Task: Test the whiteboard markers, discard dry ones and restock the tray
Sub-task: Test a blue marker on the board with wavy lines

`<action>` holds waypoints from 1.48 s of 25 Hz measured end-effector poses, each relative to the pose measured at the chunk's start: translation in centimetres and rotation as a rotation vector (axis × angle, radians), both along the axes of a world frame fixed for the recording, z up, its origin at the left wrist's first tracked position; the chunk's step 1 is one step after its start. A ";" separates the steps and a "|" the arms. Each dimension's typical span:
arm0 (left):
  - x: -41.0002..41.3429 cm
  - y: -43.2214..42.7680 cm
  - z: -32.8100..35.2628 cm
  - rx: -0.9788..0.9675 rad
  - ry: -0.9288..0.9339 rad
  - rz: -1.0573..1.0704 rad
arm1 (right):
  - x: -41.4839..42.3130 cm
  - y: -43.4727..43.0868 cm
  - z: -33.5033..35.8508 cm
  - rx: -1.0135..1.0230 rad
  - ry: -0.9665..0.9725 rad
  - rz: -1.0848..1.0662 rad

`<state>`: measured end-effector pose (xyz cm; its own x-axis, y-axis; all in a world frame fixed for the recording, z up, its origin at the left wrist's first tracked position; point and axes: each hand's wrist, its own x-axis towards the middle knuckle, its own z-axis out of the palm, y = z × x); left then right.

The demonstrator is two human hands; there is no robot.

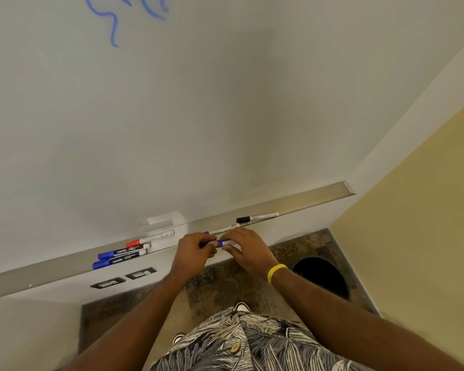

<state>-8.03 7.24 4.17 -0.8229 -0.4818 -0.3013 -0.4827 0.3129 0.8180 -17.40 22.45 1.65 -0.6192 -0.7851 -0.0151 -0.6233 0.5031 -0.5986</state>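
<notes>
Both hands hold one blue-capped marker (220, 243) level in front of the metal tray (314, 198). My left hand (194, 249) grips its cap end and my right hand (248, 247) pinches its white barrel. Along the tray lie a red-capped marker (149, 239), two blue camlin markers (121, 253) (118, 261), a white marker (223, 229) partly hidden behind my hands, and a black-capped marker (256, 218). Blue squiggles (110, 20) mark the whiteboard (225, 103) at top left.
A white eraser (161, 222) rests against the board above the tray. A round black bin (322, 277) stands on the floor at the right, below the tray's end. A yellow wall (426, 236) closes the right side. Two wall sockets (123, 278) sit under the tray.
</notes>
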 end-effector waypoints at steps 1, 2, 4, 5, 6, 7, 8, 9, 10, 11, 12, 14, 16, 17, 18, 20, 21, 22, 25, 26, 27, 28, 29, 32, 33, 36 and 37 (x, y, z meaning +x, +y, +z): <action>0.0 0.0 -0.2 0.009 -0.011 0.007 | -0.3 -0.1 -0.2 -0.006 -0.016 0.012; 0.0 0.0 -0.3 0.008 -0.019 0.008 | -0.7 -0.1 -0.3 -0.003 -0.022 0.031; 0.0 -0.2 -0.5 -0.031 -0.022 0.000 | -1.7 -0.1 -0.4 0.023 -0.018 0.061; 0.0 -0.4 -0.4 -0.065 -0.021 -0.005 | -2.5 0.0 -0.5 0.031 -0.015 0.060; 0.0 -0.5 -0.3 -0.101 -0.020 -0.006 | -3.4 0.2 -0.6 0.034 -0.016 0.047; 0.0 -0.7 -0.1 -0.128 -0.020 -0.006 | -4.6 0.4 -0.7 0.036 -0.017 0.023; 0.0 -0.9 0.0 -0.144 -0.019 -0.004 | -5.9 0.6 -0.8 0.041 -0.016 -0.003; 0.0 -1.0 0.0 -0.151 -0.020 0.000 | -7.2 0.8 -0.9 0.054 -0.012 -0.027; 0.1 -1.2 0.0 -0.157 -0.023 0.004 | -8.4 0.8 -0.9 0.074 -0.004 -0.047; 0.1 -1.3 0.0 -0.161 -0.030 0.010 | -9.5 0.7 -0.8 0.108 0.007 -0.061; 0.1 -1.4 -0.1 -0.164 -0.035 0.015 | -10.4 0.5 -0.8 0.149 0.025 -0.064; 0.3 -1.6 -0.4 -0.164 -0.042 0.027 | -11.7 0.1 -1.1 0.235 0.063 -0.042; 0.5 -1.8 -0.7 -0.169 -0.060 0.034 | -12.6 -0.1 -1.5 0.297 0.079 -0.019; 0.6 -2.0 -0.8 -0.172 -0.071 0.034 | -12.8 -0.1 -1.9 0.314 0.083 -0.017; 0.8 -2.1 -1.0 -0.175 -0.078 0.034 | -13.0 -0.2 -2.2 0.325 0.085 -0.019; 1.1 -2.3 -1.3 -0.177 -0.088 0.037 | -13.1 -0.3 -2.6 0.346 0.095 -0.008; 1.2 -2.4 -1.5 -0.177 -0.096 0.041 | -13.2 -0.5 -2.8 0.359 0.109 0.011; 1.4 -2.4 -1.6 -0.177 -0.103 0.046 | -13.3 -0.6 -2.9 0.374 0.128 0.035; 1.5 -2.6 -2.0 -0.175 -0.122 0.062 | -13.6 -0.8 -2.9 0.398 0.176 0.086; 1.4 -2.6 -2.1 -0.175 -0.125 0.065 | -13.6 -0.7 -3.0 0.395 0.178 0.087; 1.4 -2.6 -2.2 -0.176 -0.128 0.066 | -13.4 -0.6 -3.1 0.386 0.173 0.083; 1.3 -2.6 -2.3 -0.177 -0.131 0.066 | -13.3 -0.5 -3.2 0.377 0.166 0.079; 1.3 -2.7 -2.4 -0.177 -0.134 0.067 | -13.1 -0.4 -3.3 0.372 0.163 0.081; 1.2 -2.8 -2.6 -0.184 -0.141 0.060 | -12.7 -0.1 -3.6 0.380 0.160 0.089; 1.2 -2.9 -2.8 -0.186 -0.140 0.062 | -12.7 0.0 -3.6 0.386 0.154 0.088; 1.4 -3.1 -2.9 -0.189 -0.130 0.069 | -12.6 0.2 -3.6 0.400 0.140 0.082; 1.5 -3.2 -3.0 -0.190 -0.130 0.070 | -12.6 0.3 -3.6 0.405 0.136 0.082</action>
